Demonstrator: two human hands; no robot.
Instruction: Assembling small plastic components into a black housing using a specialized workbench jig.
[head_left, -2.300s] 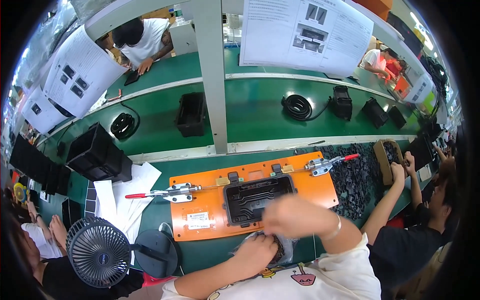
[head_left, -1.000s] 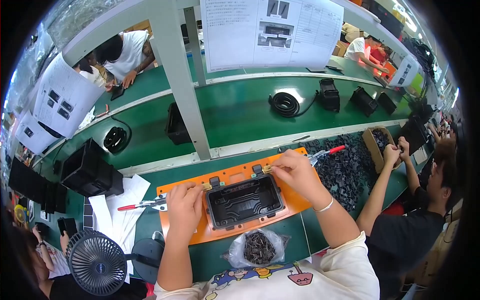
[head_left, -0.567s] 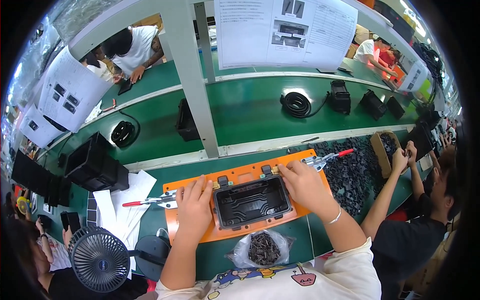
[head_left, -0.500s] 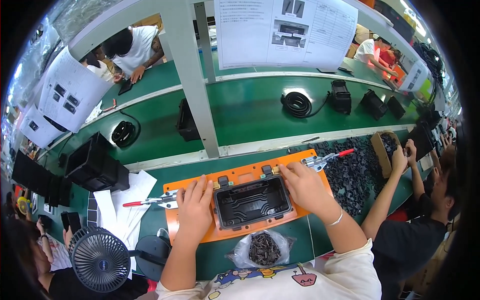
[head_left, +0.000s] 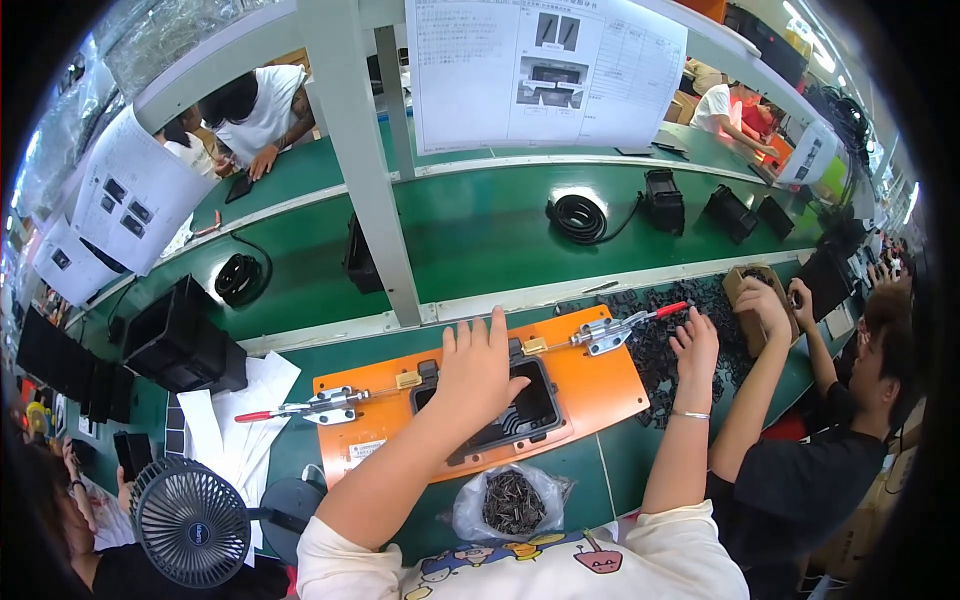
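An orange fixture plate point(head_left: 605, 388) lies on the green bench, with a black rectangular housing point(head_left: 535, 405) set in its middle. My left hand point(head_left: 473, 375) hangs over the housing with its fingers stretched out, hiding much of the cavity. On the plate's left end is a toggle clamp point(head_left: 332, 406), and on its right end another toggle clamp point(head_left: 605, 335); both have red handles. My right hand point(head_left: 696, 348) is beside the right red handle, over a heap of small black parts point(head_left: 655, 375). Its fingers are apart and nothing shows in them.
A clear bag of dark screws or pins point(head_left: 513, 502) sits near my body. Left are white paper strips point(head_left: 262, 395), a fan point(head_left: 190, 525) and black housings point(head_left: 180, 335). A co-worker's hand point(head_left: 762, 305) reaches over a cardboard box point(head_left: 742, 335) on the right.
My left hand has moved right, from the plate's left side to over the housing. My right hand has left the housing's upper right corner and gone right to the small black parts.
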